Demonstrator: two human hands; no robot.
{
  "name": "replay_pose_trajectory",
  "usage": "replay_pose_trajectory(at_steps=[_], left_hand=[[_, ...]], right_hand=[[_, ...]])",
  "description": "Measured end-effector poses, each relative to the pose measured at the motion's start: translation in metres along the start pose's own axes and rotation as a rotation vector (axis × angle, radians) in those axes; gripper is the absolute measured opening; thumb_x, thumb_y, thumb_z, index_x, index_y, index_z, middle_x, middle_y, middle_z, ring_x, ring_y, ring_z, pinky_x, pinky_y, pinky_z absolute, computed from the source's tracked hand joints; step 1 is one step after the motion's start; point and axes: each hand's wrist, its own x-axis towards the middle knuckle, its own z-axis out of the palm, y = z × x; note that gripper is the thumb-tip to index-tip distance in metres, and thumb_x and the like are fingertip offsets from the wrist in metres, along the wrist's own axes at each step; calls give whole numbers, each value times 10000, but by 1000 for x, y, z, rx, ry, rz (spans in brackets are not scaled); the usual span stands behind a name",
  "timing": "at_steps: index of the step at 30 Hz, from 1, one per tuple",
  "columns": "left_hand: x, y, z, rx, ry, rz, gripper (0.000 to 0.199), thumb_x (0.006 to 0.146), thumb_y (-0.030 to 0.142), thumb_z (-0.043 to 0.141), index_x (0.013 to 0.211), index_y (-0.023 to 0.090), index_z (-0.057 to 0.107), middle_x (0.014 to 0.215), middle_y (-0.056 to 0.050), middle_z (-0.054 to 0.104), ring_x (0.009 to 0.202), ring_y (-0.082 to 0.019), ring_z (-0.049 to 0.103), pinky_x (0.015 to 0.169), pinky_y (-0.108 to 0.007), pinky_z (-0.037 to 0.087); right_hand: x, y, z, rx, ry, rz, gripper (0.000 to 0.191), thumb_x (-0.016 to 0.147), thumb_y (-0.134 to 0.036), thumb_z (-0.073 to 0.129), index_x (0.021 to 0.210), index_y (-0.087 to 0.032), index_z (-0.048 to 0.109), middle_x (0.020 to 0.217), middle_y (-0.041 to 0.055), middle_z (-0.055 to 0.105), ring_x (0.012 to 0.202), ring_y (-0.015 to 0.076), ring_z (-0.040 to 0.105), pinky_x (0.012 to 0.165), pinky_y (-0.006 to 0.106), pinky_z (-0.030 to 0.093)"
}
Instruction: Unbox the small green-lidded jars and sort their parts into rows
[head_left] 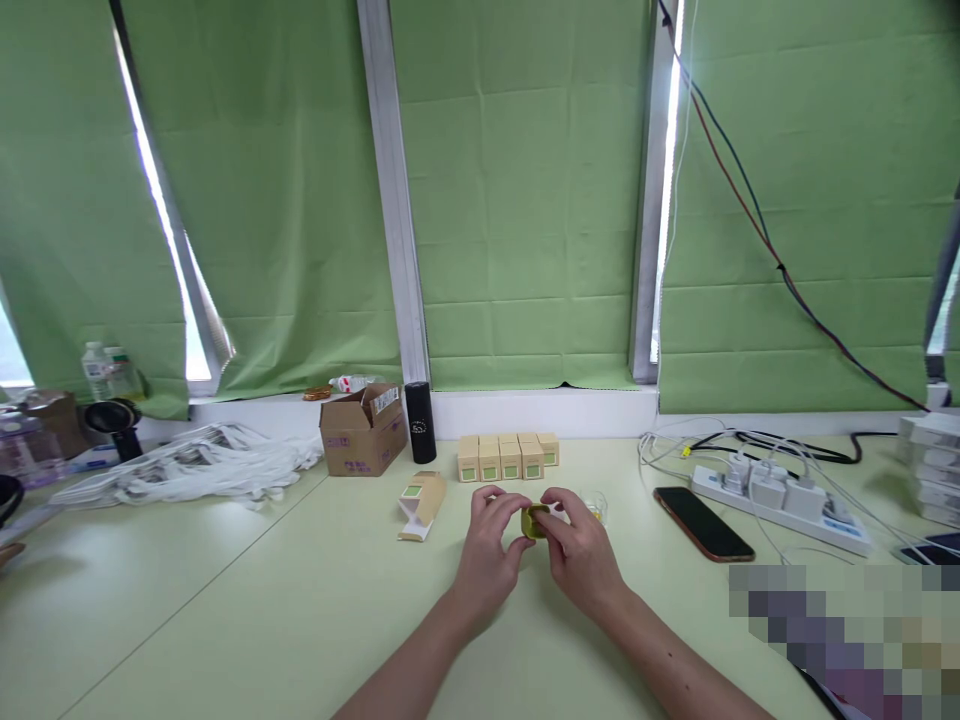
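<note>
Above the middle of the table, my left hand (490, 545) grips a small yellow-green object (535, 521) with rounded corners, between thumb and fingers. My right hand (585, 560) has its fingertips closed on the same object from the right, covering part of it; its exact kind cannot be made out. Just behind my right hand lies a clear plastic piece (596, 505) with a bit of yellow in it, partly hidden. Left of my hands rests an opened small cardboard box (424, 502), its flap folded out. Several closed small boxes (500, 460) stand in rows farther back.
An open brown carton (364, 432) and a black cylinder (420, 423) stand at the back. White cables or straps (202, 465) are heaped on the left. To the right lie a phone (703, 523) and a power strip (780, 510) with plugged-in chargers and tangled cords.
</note>
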Motion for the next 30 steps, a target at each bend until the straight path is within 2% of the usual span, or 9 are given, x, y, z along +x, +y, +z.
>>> replay_pose_trajectory(at_steps=[5, 9, 13, 19, 30], left_hand=[[0, 1, 0, 13, 3, 13, 446, 825, 34, 627, 1190, 289, 637, 1185, -42, 707, 1194, -278, 476, 1011, -461, 477], [-1, 1, 0, 28, -15, 28, 426, 844, 47, 628, 1202, 278, 628, 1190, -48, 702, 1182, -278, 473, 1004, -463, 477], [-2, 0, 1, 34, -18, 46, 426, 852, 33, 611, 1211, 264, 623, 1201, -58, 694, 1179, -280, 471, 1004, -474, 474], [-1, -1, 2, 59, 17, 61, 434, 843, 28, 624, 1208, 263, 625, 1196, -58, 699, 1164, -281, 479, 984, -468, 491], [-1, -3, 2, 95, 66, 60, 447, 840, 37, 632, 1224, 264, 639, 1179, -65, 711, 1138, -284, 510, 955, -463, 511]], right_hand=[[3, -2, -3, -109, 33, -17, 321, 868, -21, 503, 948, -241, 722, 991, 89, 600, 873, 227, 600, 672, 336, 516], [5, -5, -3, -149, 60, -26, 289, 886, -31, 495, 869, -225, 708, 895, 69, 570, 786, 199, 541, 586, 288, 405], [6, -7, -3, -140, 90, -6, 279, 904, -22, 488, 805, -200, 678, 802, 42, 538, 736, 173, 494, 568, 275, 319], [8, -10, -3, -138, 92, -21, 265, 905, -6, 493, 763, -187, 624, 725, 16, 512, 685, 158, 457, 599, 288, 289], [11, -12, -6, -191, 112, -85, 269, 935, -29, 475, 751, -192, 585, 714, 13, 493, 656, 161, 412, 619, 305, 276]])
